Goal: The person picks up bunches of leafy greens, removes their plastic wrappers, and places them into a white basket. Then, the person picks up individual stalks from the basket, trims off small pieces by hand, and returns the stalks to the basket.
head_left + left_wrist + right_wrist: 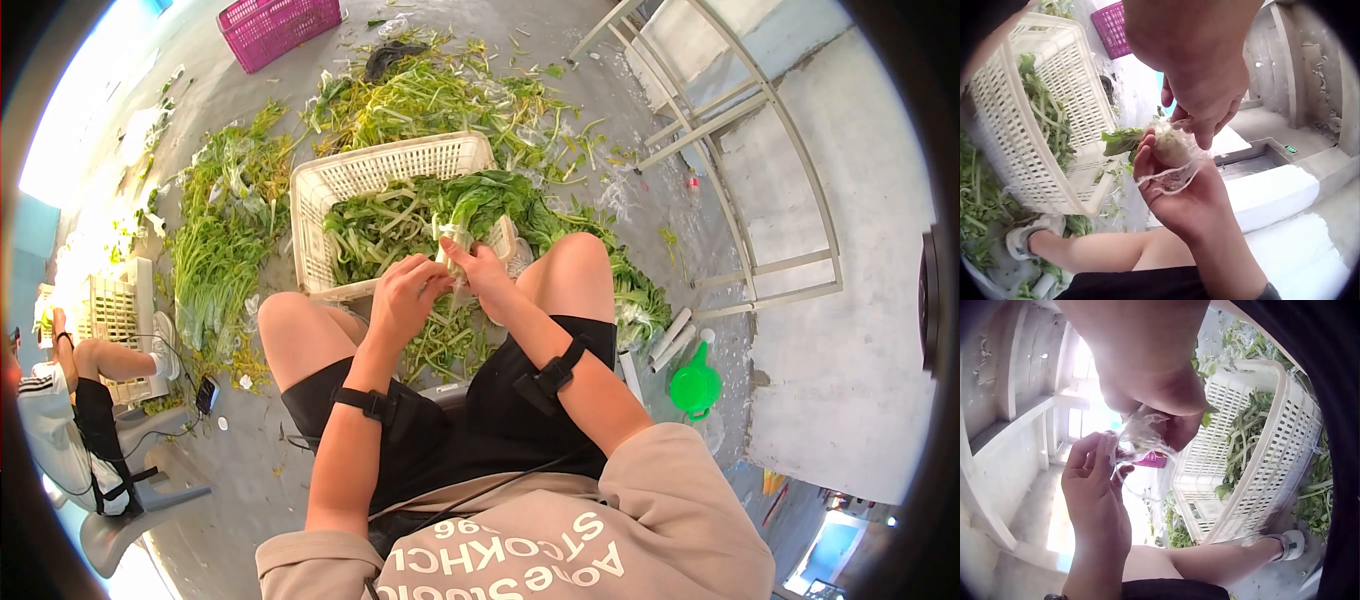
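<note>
A leafy green bunch (490,198) with a pale base (1171,147) lies in my right hand (487,277), (1191,199), its fingers curled round the base. Thin clear plastic (1179,177), (1146,432) surrounds that base and trails in loose strands. Close beside it, my left hand (402,298), (1099,499) pinches the plastic between thumb and fingers. Both hands are above the near edge of a white crate (306,215), which holds cut greens (375,225). In the right wrist view, my right hand (1154,384) covers part of the bunch.
Heaps of greens (225,250) lie left of and beyond the crate. A magenta crate (280,32) stands at the back. A metal frame (765,95), a green plastic item (695,382) and pale tubes (672,338) are on the right. Another person (75,410) sits at the left.
</note>
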The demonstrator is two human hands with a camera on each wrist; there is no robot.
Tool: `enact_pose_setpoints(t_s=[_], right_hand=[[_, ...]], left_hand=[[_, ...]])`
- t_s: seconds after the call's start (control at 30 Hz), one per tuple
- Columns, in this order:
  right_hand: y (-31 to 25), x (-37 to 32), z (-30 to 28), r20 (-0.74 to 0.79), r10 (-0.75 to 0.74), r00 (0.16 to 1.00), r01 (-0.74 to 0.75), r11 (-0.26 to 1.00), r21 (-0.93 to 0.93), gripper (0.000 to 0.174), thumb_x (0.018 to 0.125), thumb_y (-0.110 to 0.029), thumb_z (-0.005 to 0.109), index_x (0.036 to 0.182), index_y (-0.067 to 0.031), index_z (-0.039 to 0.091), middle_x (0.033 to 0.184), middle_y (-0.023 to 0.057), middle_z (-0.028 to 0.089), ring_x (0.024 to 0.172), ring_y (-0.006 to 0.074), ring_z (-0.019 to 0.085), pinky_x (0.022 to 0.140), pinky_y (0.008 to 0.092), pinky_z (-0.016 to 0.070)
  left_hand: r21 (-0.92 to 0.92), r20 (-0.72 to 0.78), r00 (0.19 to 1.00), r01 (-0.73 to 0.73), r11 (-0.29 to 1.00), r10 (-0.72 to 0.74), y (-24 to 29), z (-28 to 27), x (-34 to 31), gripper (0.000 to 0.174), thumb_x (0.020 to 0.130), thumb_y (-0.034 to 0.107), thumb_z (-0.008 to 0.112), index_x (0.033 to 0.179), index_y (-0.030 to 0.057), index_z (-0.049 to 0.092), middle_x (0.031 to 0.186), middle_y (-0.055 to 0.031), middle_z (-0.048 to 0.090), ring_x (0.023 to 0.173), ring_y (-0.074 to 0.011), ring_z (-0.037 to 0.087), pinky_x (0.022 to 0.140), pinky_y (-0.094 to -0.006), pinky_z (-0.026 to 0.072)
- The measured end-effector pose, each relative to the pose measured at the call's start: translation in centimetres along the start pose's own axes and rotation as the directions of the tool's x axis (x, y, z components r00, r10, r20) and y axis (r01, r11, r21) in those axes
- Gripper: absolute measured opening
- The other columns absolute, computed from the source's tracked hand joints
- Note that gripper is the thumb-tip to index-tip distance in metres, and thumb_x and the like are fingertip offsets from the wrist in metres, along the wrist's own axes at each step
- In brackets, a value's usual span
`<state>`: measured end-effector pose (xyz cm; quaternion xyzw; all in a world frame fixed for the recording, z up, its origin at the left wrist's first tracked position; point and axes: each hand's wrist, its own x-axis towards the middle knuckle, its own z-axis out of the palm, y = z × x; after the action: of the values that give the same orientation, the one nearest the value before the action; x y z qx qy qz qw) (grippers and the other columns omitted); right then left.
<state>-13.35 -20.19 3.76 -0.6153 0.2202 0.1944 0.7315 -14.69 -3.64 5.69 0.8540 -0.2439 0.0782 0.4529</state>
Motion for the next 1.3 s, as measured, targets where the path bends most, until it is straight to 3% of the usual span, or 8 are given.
enact_pose_setpoints(t_s=[0.37,0.43,0.67,0.77,0.87,1.1,1.17,1.3], right_hand=[[0.4,0.0,-0.3,0.167,-0.004,0.986,-0.012,0.995,0.094,0.055,0.094,-0.050,0.065,0.125,-0.0056,0.054,0.102,0.0040,0.062,0.090,0.0153,0.061,0.076,0.0353,0.0503],[0.4,-0.2,-0.3,0.227,-0.008,0.974,-0.024,0.990,0.136,0.052,0.096,-0.047,0.063,0.126,-0.0064,0.053,0.104,0.0032,0.061,0.091,0.0158,0.061,0.077,0.0363,0.0502],[-0.2,-0.4,-1.0,0.444,-0.003,0.896,-0.127,0.956,0.263,0.045,0.099,-0.043,0.059,0.128,-0.0098,0.050,0.109,0.0020,0.058,0.096,0.0163,0.059,0.080,0.0383,0.0484],[-0.6,-0.6,-0.8,0.296,0.076,0.952,-0.170,0.937,0.306,0.041,0.101,-0.043,0.056,0.125,-0.0106,0.054,0.108,0.0023,0.061,0.099,0.0174,0.060,0.082,0.0396,0.0474],[-0.3,-0.4,-1.2,0.471,0.025,0.882,-0.210,0.915,0.345,0.040,0.101,-0.043,0.056,0.125,-0.0123,0.054,0.112,0.0018,0.058,0.098,0.0177,0.058,0.086,0.0396,0.0448],[-0.4,-0.3,-0.4,0.305,0.001,0.952,-0.087,0.960,0.267,0.043,0.095,-0.039,0.066,0.125,-0.0089,0.056,0.108,0.0034,0.063,0.101,0.0179,0.060,0.086,0.0391,0.0456],[0.0,-0.1,-0.5,0.159,-0.022,0.987,-0.020,0.965,0.261,0.044,0.093,-0.038,0.070,0.122,-0.0070,0.058,0.105,0.0042,0.065,0.100,0.0181,0.061,0.085,0.0385,0.0466],[-0.3,-0.6,-0.6,0.210,-0.046,0.977,0.005,0.981,0.194,0.036,0.088,-0.027,0.075,0.113,-0.0036,0.064,0.096,0.0062,0.068,0.087,0.0194,0.065,0.078,0.0366,0.0487]], left_hand=[[-0.260,-0.071,0.958,0.252,0.932,-0.279,-2.2,1.5,-0.1,0.017,0.082,0.011,0.078,0.084,0.0026,0.064,0.067,-0.0025,0.060,0.062,-0.0129,0.054,0.059,-0.0286,0.0427],[-0.482,0.108,0.868,0.473,0.738,-0.485,-2.8,1.7,-0.2,0.022,0.082,0.014,0.081,0.081,0.0030,0.061,0.066,0.0028,0.055,0.061,-0.0106,0.051,0.059,-0.0260,0.0413],[-0.592,-0.073,0.871,0.354,0.724,-0.485,-3.5,3.6,-0.8,0.035,0.086,0.016,0.077,0.110,0.0038,0.055,0.087,0.0003,0.055,0.077,-0.0099,0.051,0.071,-0.0260,0.0444],[-0.583,0.234,0.849,0.513,0.630,-0.474,-3.9,3.8,-0.8,0.049,0.093,0.025,0.072,0.128,0.0034,0.045,0.095,-0.0031,0.059,0.085,-0.0112,0.057,0.077,-0.0275,0.0483],[-0.722,0.329,0.788,0.565,0.400,-0.520,-1.6,3.0,-0.4,0.053,0.096,0.028,0.068,0.133,0.0040,0.040,0.101,-0.0060,0.063,0.090,-0.0123,0.060,0.077,-0.0282,0.0496],[-0.746,0.323,0.819,0.528,0.405,-0.474,-2.6,4.0,-1.1,0.052,0.096,0.026,0.067,0.134,0.0049,0.039,0.107,-0.0095,0.066,0.094,-0.0134,0.061,0.076,-0.0296,0.0495],[-0.532,0.196,0.881,0.465,0.707,-0.432,-1.8,4.2,-1.0,0.049,0.093,0.022,0.070,0.128,0.0045,0.041,0.105,-0.0099,0.067,0.092,-0.0136,0.061,0.074,-0.0301,0.0481],[-0.421,0.129,0.910,0.410,0.809,-0.395,-1.3,4.5,-0.9,0.046,0.089,0.018,0.073,0.120,0.0036,0.043,0.101,-0.0102,0.068,0.087,-0.0140,0.061,0.072,-0.0302,0.0468]])
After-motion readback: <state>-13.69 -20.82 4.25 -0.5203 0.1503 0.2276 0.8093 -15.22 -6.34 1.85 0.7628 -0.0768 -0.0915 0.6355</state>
